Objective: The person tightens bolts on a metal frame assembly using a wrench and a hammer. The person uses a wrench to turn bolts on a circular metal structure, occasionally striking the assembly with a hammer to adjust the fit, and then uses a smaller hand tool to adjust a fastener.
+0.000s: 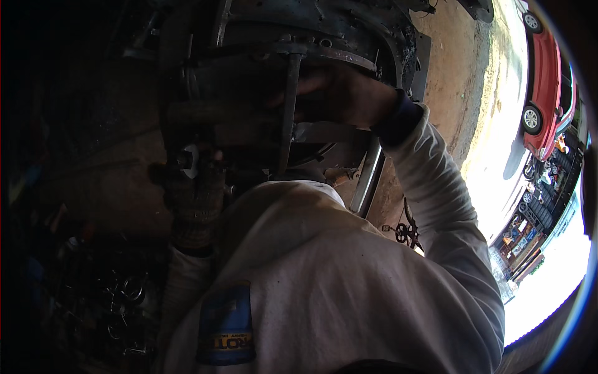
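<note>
My left hand (198, 202), in a dirty knitted work glove, is closed around a pale metal tool that looks like a spanner (188, 161). Its head sticks up between thumb and fingers. My right hand (352, 96) is bare and reaches left into a dark metal frame (336, 56), close to an upright metal bar (290, 106). Shadow and blur smear its fingers, so whether they grip anything cannot be told. Deep shade also hides much of the frame between the two hands.
Small metal parts (131, 290) lie in shadow at lower left. A bright tube (366, 181) slants below my right forearm, near a pedal and crank (403, 234). Far right, a red car (548, 93) stands on sunlit ground, with stacked tyres (542, 209) beyond it.
</note>
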The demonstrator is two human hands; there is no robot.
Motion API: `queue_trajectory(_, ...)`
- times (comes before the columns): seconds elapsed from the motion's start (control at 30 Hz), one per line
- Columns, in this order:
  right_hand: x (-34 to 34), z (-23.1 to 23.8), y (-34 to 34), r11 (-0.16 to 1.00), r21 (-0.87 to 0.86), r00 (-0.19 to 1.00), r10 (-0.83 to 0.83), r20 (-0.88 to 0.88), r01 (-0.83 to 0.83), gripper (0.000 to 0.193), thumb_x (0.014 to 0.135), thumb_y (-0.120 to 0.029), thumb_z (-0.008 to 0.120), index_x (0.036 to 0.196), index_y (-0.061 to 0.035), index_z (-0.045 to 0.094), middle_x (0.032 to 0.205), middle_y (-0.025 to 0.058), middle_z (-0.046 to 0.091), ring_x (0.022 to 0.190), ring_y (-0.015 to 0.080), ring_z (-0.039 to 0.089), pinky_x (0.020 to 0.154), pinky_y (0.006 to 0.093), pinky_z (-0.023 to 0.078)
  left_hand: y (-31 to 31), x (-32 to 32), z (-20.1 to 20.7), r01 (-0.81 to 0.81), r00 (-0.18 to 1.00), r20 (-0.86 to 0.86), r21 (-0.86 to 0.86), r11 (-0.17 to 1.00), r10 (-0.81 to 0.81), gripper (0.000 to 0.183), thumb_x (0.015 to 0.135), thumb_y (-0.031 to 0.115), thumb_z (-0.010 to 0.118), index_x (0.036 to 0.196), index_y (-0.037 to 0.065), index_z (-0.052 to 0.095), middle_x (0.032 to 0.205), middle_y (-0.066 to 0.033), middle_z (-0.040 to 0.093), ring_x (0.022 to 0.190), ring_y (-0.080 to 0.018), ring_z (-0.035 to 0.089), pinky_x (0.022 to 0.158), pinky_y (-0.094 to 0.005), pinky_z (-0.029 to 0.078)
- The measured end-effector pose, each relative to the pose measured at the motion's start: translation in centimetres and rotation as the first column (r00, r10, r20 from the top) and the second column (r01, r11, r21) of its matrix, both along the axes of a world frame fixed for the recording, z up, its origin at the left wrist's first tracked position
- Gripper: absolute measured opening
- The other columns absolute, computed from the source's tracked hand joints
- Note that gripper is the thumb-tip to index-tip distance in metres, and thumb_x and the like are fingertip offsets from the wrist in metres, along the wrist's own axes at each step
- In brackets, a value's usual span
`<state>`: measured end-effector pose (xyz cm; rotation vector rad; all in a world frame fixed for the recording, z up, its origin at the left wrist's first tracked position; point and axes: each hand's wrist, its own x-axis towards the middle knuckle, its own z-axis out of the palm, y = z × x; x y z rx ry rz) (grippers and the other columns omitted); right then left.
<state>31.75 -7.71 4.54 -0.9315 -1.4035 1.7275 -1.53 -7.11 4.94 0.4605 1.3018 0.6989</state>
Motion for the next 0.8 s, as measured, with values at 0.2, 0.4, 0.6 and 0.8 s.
queue_trajectory(0.2, 0.2, 0.8, 0.3, 0.999, 0.047, 0.998, -0.007, 0.062, 0.004, 0.050, 0.089, -0.001, 0.066, 0.137, -0.0025, 0.051, 0.135, 0.0129, 0.059, 0.127, 0.0234, 0.053, 0.109, 0.0381, 0.044, -0.7, 0.5, -0.4, 0.323, 0.884, -0.425, 0.259, 0.910, -0.193, 0.047, 0.085, 0.027, 0.077, 0.117, 0.004, 0.051, 0.091, -0.0045, 0.069, 0.068, -0.0125, 0.067, 0.059, -0.0264, 0.057)
queue_trajectory(0.4, 0.2, 1.5, 0.5, 0.991, -0.133, 0.991, 0.008, 0.132, 0.010, 0.045, 0.088, -0.003, 0.068, 0.132, -0.0029, 0.057, 0.131, 0.0113, 0.061, 0.123, 0.0238, 0.057, 0.109, 0.0364, 0.043, -0.5, 0.5, -0.2, 0.555, 0.716, -0.642, 0.283, 0.782, -0.276, 0.044, 0.084, 0.028, 0.077, 0.114, 0.005, 0.054, 0.092, -0.0039, 0.069, 0.073, -0.0145, 0.068, 0.064, -0.0294, 0.056)
queue_trajectory(0.6, 0.2, 0.2, 0.5, 0.995, -0.090, 0.997, 0.038, -0.069, -0.044, 0.041, 0.088, -0.004, 0.069, 0.128, -0.0050, 0.062, 0.134, 0.0111, 0.059, 0.127, 0.0244, 0.053, 0.111, 0.0378, 0.039, -0.8, 0.7, 0.0, 0.587, 0.559, -0.789, 0.158, 0.794, -0.256, 0.026, 0.097, 0.017, 0.057, 0.120, 0.006, 0.052, 0.107, -0.0096, 0.062, 0.099, -0.0264, 0.062, 0.086, -0.0424, 0.055)
queue_trajectory(0.8, 0.0, 0.4, 0.7, 0.983, 0.180, 0.958, -0.010, 0.286, -0.043, 0.034, 0.086, -0.003, 0.071, 0.119, -0.0052, 0.068, 0.136, 0.0104, 0.058, 0.128, 0.0241, 0.052, 0.111, 0.0380, 0.039, -1.2, -2.6, -4.1, 0.452, 0.770, -0.622, 0.375, 0.809, -0.142, 0.047, 0.086, 0.040, 0.075, 0.112, 0.005, 0.056, 0.096, -0.0036, 0.069, 0.085, -0.0202, 0.069, 0.076, -0.0346, 0.054)
